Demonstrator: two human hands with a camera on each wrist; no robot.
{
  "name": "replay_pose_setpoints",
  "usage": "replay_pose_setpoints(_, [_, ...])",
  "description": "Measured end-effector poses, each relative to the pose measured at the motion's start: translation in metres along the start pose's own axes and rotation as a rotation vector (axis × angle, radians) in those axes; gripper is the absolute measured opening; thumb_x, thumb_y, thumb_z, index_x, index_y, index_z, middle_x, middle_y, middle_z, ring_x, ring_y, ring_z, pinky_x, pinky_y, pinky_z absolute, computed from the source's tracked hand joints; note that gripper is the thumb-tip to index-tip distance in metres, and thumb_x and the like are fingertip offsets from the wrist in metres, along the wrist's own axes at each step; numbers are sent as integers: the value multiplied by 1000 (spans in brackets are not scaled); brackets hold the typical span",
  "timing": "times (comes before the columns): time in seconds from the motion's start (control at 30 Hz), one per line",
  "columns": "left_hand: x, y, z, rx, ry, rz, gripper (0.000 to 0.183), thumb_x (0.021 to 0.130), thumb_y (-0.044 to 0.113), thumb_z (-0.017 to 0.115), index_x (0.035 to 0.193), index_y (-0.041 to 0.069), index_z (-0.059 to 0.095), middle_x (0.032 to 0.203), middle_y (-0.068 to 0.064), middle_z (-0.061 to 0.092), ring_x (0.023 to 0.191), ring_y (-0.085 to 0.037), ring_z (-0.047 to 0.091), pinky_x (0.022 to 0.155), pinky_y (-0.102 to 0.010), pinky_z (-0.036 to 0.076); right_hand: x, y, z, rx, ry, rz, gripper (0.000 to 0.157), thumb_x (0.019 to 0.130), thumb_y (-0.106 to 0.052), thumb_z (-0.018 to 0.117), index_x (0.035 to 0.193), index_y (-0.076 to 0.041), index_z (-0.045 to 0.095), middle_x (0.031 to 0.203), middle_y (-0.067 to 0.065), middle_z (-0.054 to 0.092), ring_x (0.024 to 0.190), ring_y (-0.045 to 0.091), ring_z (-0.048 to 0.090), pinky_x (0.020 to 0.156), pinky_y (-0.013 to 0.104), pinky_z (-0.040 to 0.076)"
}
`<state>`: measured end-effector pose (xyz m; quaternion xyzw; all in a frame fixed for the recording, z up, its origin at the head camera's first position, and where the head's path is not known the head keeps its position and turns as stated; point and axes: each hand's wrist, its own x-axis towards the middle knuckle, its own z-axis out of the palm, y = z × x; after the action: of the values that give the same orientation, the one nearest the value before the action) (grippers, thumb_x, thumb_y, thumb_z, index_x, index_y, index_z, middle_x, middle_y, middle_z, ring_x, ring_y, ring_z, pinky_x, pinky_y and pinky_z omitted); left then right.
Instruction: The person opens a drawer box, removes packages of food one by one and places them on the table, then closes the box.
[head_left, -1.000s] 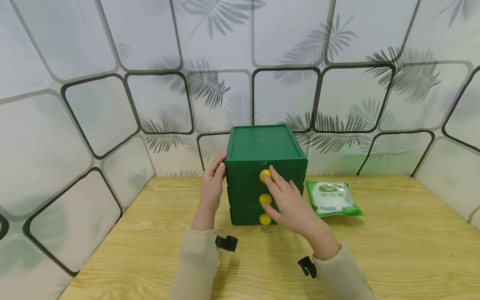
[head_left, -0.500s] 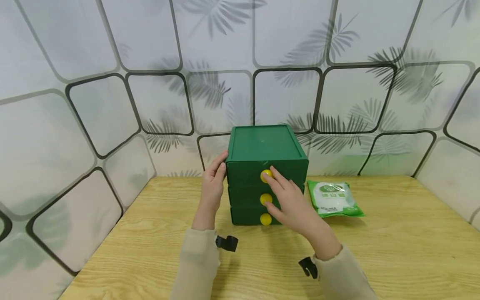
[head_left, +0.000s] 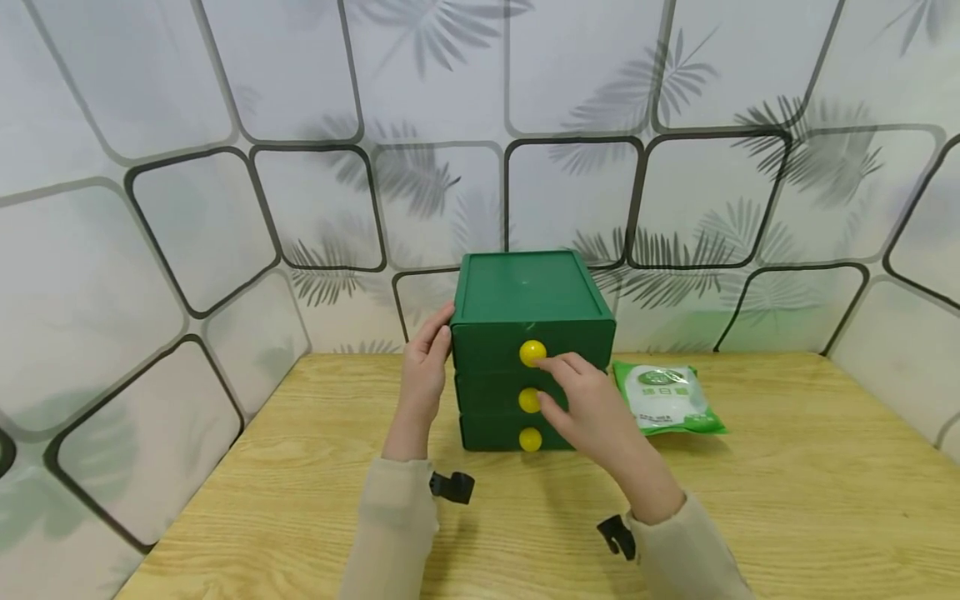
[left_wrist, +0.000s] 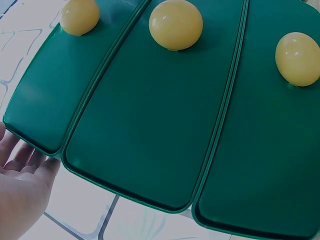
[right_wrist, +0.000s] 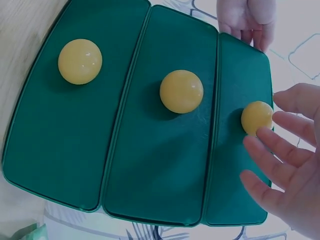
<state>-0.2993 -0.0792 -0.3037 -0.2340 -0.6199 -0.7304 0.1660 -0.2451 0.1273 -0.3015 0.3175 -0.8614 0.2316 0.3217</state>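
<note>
Against a relaxed left hand, behind a spread right hand, stands a green, yellow-knobbed 3-drawer box.

You face a light table with wood grain. On it stands a green three-drawer box; to your right, just beside the box, lies a green-and-white packet.

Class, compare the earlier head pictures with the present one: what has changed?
The right hand drew its fingers down and rightward, baring more of the top yellow knob; contact is unclear. The left hand, green cabinet and packet stayed put.
</note>
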Motion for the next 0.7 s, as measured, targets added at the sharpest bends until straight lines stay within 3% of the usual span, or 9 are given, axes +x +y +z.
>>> replay_pose_setpoints(0.33, [1,-10,-3,-4,-1,40,39,96,16,38,132,2,40,136,-6,36,122,-15,35,97,-27,31,-1,3,12,-68,-123,74,27,75,-9,68,101,-5,62,94,6,60,76,19,58,64,32,49])
replay_pose_setpoints(0.7, [-1,-1,1,-21,-4,17,38,96,9,35,133,-2,38,138,-11,33,124,-17,33,98,-27,31,-4,7,23,-119,-190,87,23,74,-11,69,96,-6,63,86,2,58,72,17,55,63,31,46])
